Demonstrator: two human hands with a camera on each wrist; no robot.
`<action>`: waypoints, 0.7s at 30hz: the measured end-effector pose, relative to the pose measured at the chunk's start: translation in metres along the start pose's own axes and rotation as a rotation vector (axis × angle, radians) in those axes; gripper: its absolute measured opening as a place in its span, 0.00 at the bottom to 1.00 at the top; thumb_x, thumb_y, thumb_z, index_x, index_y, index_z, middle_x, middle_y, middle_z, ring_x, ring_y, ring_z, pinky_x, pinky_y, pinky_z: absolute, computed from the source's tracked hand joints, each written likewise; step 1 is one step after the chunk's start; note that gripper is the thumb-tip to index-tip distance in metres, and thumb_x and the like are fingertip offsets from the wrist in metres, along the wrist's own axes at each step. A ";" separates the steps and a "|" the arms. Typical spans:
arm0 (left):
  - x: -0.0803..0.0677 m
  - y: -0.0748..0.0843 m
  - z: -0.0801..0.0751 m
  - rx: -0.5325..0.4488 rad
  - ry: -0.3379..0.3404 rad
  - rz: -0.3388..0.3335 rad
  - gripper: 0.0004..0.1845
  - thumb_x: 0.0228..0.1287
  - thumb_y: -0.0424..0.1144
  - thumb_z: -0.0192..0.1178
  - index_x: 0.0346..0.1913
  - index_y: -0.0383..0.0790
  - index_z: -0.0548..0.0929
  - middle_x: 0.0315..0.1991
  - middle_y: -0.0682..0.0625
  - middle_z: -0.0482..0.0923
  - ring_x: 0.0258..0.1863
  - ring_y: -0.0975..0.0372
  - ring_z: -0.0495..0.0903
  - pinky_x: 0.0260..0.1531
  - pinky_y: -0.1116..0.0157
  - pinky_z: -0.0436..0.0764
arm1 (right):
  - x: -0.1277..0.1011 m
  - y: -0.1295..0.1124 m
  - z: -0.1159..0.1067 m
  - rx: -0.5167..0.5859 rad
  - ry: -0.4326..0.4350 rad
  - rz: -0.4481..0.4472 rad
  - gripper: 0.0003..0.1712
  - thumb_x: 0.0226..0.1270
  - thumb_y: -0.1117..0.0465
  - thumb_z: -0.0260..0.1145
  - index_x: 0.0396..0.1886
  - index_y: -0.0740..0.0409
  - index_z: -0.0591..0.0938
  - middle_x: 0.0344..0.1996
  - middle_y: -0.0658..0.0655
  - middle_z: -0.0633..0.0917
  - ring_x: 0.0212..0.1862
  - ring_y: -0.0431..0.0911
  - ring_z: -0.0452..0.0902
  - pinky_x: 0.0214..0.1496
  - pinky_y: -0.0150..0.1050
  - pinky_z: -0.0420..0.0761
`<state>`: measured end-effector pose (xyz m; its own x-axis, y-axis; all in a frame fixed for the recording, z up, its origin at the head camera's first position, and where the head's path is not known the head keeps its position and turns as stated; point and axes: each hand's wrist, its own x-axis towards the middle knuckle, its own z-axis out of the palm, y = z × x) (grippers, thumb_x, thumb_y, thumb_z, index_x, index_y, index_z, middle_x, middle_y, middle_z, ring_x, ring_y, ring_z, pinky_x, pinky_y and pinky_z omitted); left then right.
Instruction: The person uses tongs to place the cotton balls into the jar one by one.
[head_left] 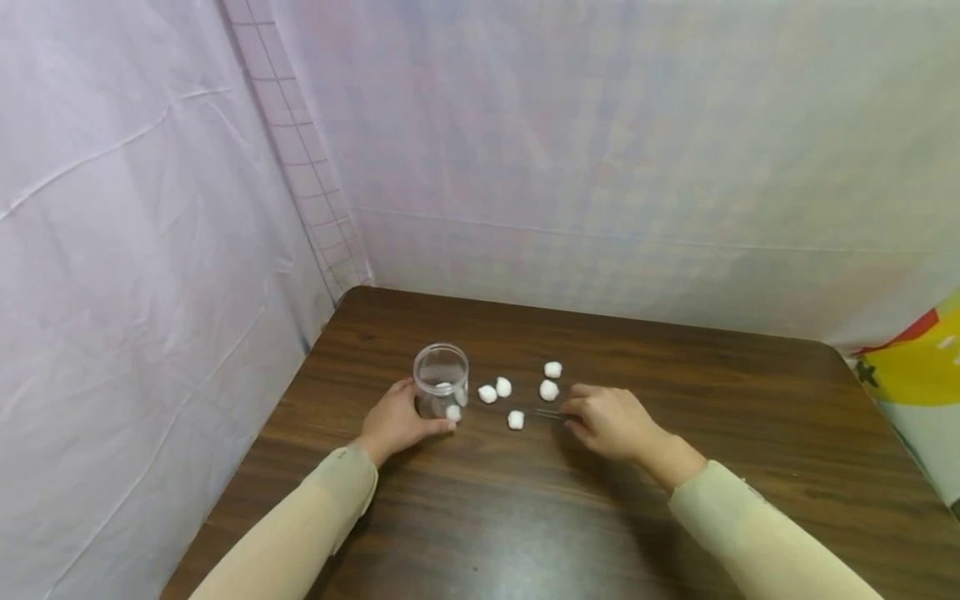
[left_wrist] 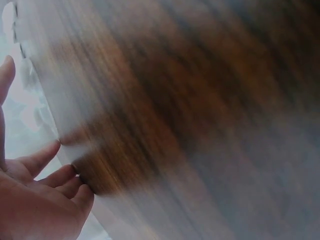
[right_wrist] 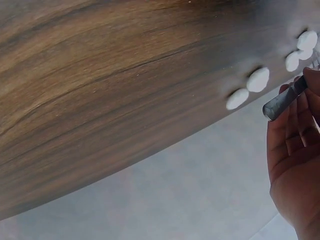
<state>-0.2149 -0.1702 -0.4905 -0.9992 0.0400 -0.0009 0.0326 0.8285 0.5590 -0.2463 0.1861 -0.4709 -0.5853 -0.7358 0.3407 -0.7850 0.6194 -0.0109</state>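
Head view: left hand wraps the base of the clear jar, which stands upright on the wooden table with cotton balls inside. Right hand pinches metal tweezers, tips pointing to 9 o'clock at a cotton ball. Four more balls lie loose between 10 and 1 o'clock of it. Hands well apart.

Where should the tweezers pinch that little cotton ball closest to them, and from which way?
Probably across the round middle of the cotton ball, one tip on each side. Come from the right, low over the table, since the tweezers in the right hand already point at it. It lies alone, apart from the jar the left hand holds.
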 end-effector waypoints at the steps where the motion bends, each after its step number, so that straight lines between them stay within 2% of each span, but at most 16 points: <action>1: 0.000 0.000 0.000 -0.001 0.001 0.000 0.47 0.45 0.64 0.75 0.67 0.43 0.76 0.69 0.40 0.68 0.67 0.47 0.67 0.62 0.44 0.69 | 0.001 0.000 0.001 0.000 0.000 -0.003 0.08 0.53 0.60 0.75 0.35 0.50 0.89 0.28 0.43 0.75 0.23 0.37 0.70 0.19 0.37 0.74; 7: 0.001 -0.002 0.002 -0.004 0.004 -0.004 0.47 0.44 0.65 0.75 0.67 0.44 0.76 0.69 0.41 0.68 0.67 0.47 0.68 0.62 0.44 0.70 | 0.005 -0.002 0.004 0.009 -0.015 -0.004 0.08 0.55 0.59 0.74 0.36 0.50 0.89 0.32 0.43 0.79 0.26 0.39 0.76 0.22 0.40 0.78; 21: 0.000 0.000 0.001 -0.004 -0.001 -0.015 0.48 0.45 0.65 0.75 0.68 0.43 0.75 0.69 0.41 0.68 0.68 0.48 0.67 0.63 0.45 0.69 | 0.010 -0.005 0.009 0.011 -0.047 -0.024 0.07 0.55 0.61 0.73 0.36 0.50 0.88 0.33 0.45 0.80 0.29 0.43 0.80 0.25 0.42 0.80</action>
<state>-0.2146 -0.1700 -0.4913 -0.9995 0.0286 -0.0104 0.0178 0.8270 0.5619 -0.2502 0.1726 -0.4762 -0.5748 -0.7627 0.2965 -0.8010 0.5985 -0.0133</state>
